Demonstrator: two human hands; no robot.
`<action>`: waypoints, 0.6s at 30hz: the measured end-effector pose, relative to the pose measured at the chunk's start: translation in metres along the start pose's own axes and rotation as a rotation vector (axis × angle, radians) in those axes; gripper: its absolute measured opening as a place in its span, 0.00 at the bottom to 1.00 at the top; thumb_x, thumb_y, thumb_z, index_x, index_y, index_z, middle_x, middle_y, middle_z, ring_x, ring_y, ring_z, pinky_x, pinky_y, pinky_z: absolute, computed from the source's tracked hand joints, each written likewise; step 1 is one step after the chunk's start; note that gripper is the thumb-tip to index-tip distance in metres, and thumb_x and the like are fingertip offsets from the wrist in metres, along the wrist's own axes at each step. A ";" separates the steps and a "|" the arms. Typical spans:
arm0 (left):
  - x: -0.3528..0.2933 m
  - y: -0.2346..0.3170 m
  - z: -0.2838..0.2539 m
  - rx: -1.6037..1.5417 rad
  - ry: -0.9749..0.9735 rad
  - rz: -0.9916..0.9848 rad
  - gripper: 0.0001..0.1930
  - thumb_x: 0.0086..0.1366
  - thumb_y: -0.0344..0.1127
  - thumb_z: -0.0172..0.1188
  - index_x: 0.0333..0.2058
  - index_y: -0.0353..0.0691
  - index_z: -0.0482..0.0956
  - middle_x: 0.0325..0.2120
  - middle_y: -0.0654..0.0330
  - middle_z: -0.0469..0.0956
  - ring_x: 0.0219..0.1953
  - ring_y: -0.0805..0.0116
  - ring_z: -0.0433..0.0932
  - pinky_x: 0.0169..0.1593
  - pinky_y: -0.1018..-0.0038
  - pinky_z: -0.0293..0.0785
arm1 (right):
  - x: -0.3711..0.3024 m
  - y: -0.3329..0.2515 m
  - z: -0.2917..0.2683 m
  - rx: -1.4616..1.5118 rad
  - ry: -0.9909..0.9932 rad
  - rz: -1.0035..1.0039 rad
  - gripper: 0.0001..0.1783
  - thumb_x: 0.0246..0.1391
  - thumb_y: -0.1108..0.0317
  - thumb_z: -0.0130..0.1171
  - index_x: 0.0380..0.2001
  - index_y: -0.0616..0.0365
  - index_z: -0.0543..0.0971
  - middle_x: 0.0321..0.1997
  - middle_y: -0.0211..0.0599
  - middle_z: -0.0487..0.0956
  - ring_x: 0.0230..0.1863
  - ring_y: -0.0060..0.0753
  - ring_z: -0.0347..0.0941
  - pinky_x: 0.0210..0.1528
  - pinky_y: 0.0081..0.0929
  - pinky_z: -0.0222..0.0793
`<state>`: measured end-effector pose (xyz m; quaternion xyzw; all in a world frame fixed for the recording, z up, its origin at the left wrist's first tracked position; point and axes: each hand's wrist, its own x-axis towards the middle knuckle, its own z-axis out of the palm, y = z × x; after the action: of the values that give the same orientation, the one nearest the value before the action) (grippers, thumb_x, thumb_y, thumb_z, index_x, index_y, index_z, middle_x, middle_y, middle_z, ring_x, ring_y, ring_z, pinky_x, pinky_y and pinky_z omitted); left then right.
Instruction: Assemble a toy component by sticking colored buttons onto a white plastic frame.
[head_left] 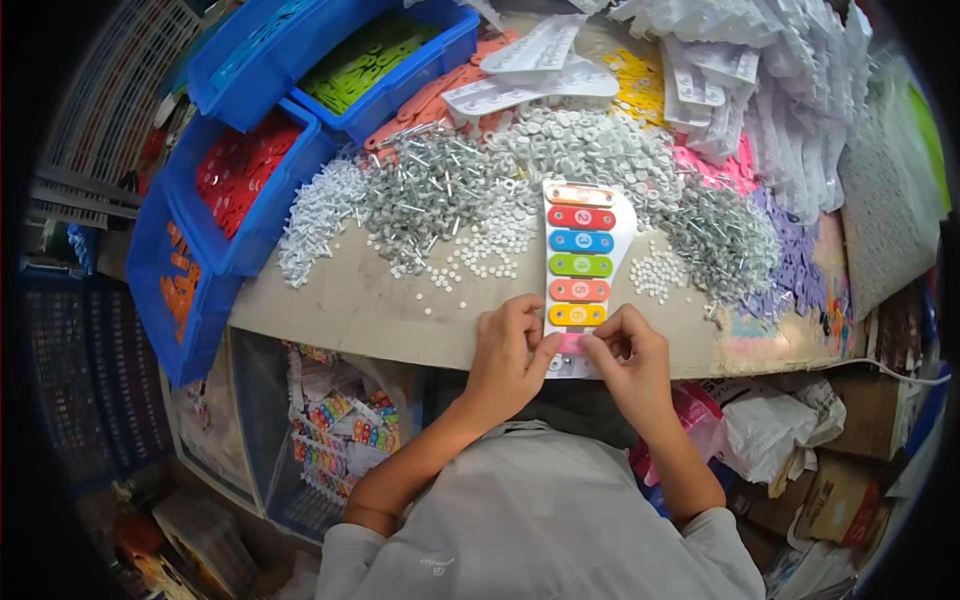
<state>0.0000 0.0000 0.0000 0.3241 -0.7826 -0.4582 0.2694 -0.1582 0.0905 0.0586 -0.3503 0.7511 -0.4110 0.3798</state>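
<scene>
A white toy xylophone base (622, 222) lies at the table's front edge, its wider end away from me. Across it runs a row of coloured bars: orange-edged at the far end, then red, blue, green, coral and a yellow bar (577, 315). Nearest me is a pink bar (571, 343), partly covered by my fingers. My left hand (512, 350) is closed with thumb and fingers at the pink bar's left end. On its right end, my right hand (634, 362) pinches with thumb and forefinger. A bare strip of the base shows below.
Beyond the base lie heaps of metal pins (420, 190), white round caps (580, 145) and purple bars (790, 260). Blue bins (240, 255) with coloured bars stand at the left. White bases (800, 90) are stacked at the far right. Finished xylophones (375, 425) fill a container below.
</scene>
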 end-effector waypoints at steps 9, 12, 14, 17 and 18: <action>0.003 0.001 0.000 -0.081 0.024 -0.128 0.23 0.60 0.29 0.66 0.53 0.34 0.69 0.26 0.61 0.72 0.36 0.62 0.69 0.48 0.64 0.63 | 0.009 0.018 -0.013 -0.230 0.044 -0.083 0.17 0.49 0.64 0.72 0.26 0.59 0.73 0.25 0.36 0.72 0.27 0.34 0.70 0.30 0.32 0.68; 0.003 0.003 -0.002 -0.121 0.009 -0.170 0.22 0.61 0.28 0.65 0.52 0.34 0.68 0.27 0.61 0.72 0.37 0.64 0.69 0.48 0.67 0.66 | 0.006 0.028 -0.030 -0.227 0.198 -0.199 0.12 0.52 0.68 0.70 0.29 0.60 0.75 0.27 0.33 0.72 0.27 0.27 0.68 0.30 0.27 0.65; -0.004 -0.009 -0.003 -0.173 0.025 -0.165 0.22 0.62 0.29 0.65 0.52 0.33 0.68 0.28 0.61 0.73 0.37 0.66 0.70 0.47 0.69 0.67 | 0.007 0.036 -0.059 -0.217 0.503 -0.251 0.06 0.56 0.70 0.65 0.32 0.59 0.77 0.28 0.33 0.73 0.26 0.26 0.68 0.30 0.26 0.65; -0.012 -0.012 -0.012 -0.225 0.047 -0.173 0.19 0.66 0.29 0.62 0.53 0.33 0.68 0.30 0.61 0.74 0.37 0.71 0.71 0.45 0.73 0.70 | 0.010 0.057 -0.136 -0.535 0.867 -0.176 0.02 0.59 0.74 0.59 0.35 0.60 0.79 0.31 0.36 0.76 0.32 0.34 0.72 0.36 0.30 0.69; -0.012 -0.012 -0.013 -0.299 0.048 -0.202 0.18 0.67 0.29 0.61 0.53 0.33 0.68 0.31 0.61 0.74 0.37 0.71 0.72 0.45 0.74 0.70 | 0.006 0.066 -0.156 -0.534 0.871 -0.177 0.02 0.59 0.74 0.59 0.35 0.60 0.79 0.31 0.36 0.76 0.32 0.34 0.72 0.36 0.30 0.69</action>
<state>0.0202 -0.0026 -0.0067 0.3681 -0.6625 -0.5863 0.2860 -0.3089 0.1677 0.0573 -0.2936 0.8857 -0.3433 -0.1069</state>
